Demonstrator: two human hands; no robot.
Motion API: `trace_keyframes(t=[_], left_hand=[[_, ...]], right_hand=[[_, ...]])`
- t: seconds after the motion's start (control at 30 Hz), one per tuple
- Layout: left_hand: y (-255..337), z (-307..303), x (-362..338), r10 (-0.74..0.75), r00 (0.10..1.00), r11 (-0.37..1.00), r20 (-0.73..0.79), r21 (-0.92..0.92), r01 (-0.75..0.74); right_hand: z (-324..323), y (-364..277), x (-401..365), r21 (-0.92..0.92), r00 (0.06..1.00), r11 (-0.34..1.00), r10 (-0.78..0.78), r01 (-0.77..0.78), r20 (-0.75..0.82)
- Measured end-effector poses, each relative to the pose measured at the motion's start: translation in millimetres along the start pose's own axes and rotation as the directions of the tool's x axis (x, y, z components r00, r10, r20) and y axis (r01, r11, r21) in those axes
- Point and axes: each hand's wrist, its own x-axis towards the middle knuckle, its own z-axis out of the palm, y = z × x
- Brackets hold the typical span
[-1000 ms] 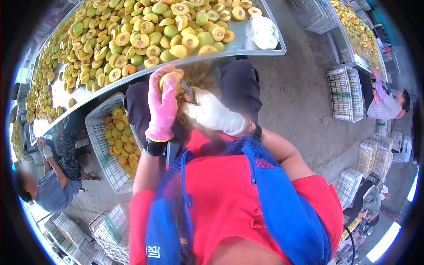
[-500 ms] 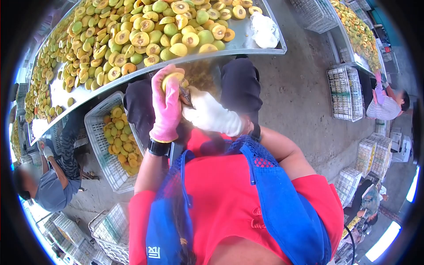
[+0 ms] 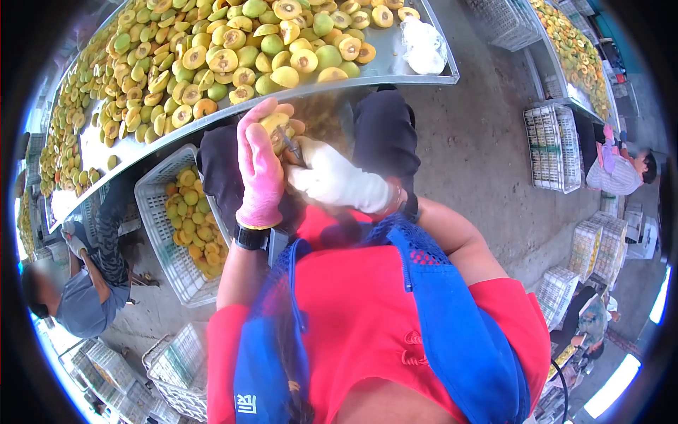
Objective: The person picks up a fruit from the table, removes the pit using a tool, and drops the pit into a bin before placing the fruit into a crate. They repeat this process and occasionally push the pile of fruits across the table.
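My left hand (image 3: 258,177), in a pink glove, holds a yellow peach half (image 3: 274,126) against its palm and fingers, just below the table edge. My right hand (image 3: 339,178), in a white glove, is closed round a small metal pitting knife (image 3: 289,145). The knife's narrow tip points up at the cut face of the fruit; whether it has gone into the flesh I cannot make out. Above my hands, many halved peaches (image 3: 212,63) with brown centres lie heaped on the metal table (image 3: 385,79).
A crumpled clear plastic bag (image 3: 424,46) lies at the table's right corner. Left of my knees stands a white crate (image 3: 159,233) with peach halves in it. Co-workers (image 3: 88,297) sit at left and right. More crates (image 3: 551,148) stand on the concrete floor.
My left hand has tilted, its fingers straighter, and the fruit's cut face shows more. My right hand and the knife have shifted slightly left.
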Motion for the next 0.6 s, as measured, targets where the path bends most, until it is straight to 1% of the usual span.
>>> trace_keyframes(t=[0.03, 0.13, 0.2, 0.27, 0.3, 0.37, 0.43, 0.5, 0.6], left_hand=[[-4.0, 0.9, -0.1, 0.023, 1.0, 1.0, -0.006, -0.02, -0.023], [-11.5, 0.5, -1.5, 0.071, 0.997, 0.995, -0.023, -0.065, -0.072], [-13.3, -0.7, -2.2, 0.076, 0.997, 0.994, -0.03, -0.078, -0.078], [-12.2, -1.9, -3.2, 0.058, 0.998, 0.996, -0.018, -0.061, -0.059], [-11.7, -2.6, -3.0, 0.05, 0.999, 0.997, -0.012, -0.053, -0.051], [-14.3, -3.9, -1.9, 0.068, 0.997, 0.992, 0.024, -0.106, -0.065], [-15.8, -4.0, -2.6, 0.077, 0.996, 0.988, 0.038, -0.138, -0.071], [-16.2, -3.2, -3.8, 0.077, 0.997, 0.987, 0.029, -0.147, -0.072], [-13.9, -4.9, -3.9, 0.085, 0.995, 0.993, 0.048, -0.083, -0.08]], right_hand=[[0.0, -5.1, -1.8, -0.151, 0.999, 0.988, -0.045, 0.042, -0.019], [5.7, 0.5, 0.2, -0.229, 0.991, 0.971, -0.096, 0.072, -0.093], [1.7, 4.4, 2.4, 0.024, 1.0, 1.0, -0.008, 0.008, 0.001], [0.1, 4.7, 1.6, 0.157, 0.997, 0.987, 0.029, -0.039, 0.065], [-0.5, 2.6, 1.0, 0.164, 0.997, 0.986, 0.03, -0.042, 0.073], [-1.8, 1.7, 0.8, 0.039, 0.999, 0.999, 0.001, -0.003, 0.049], [-1.6, 2.8, 0.7, -0.224, 0.997, 0.972, -0.071, 0.069, -0.001], [-2.8, 1.3, 2.2, 0.005, 0.999, 1.0, 0.007, -0.007, 0.052], [-7.0, 3.5, 0.7, 0.254, 0.975, 0.951, 0.135, -0.177, 0.175]])
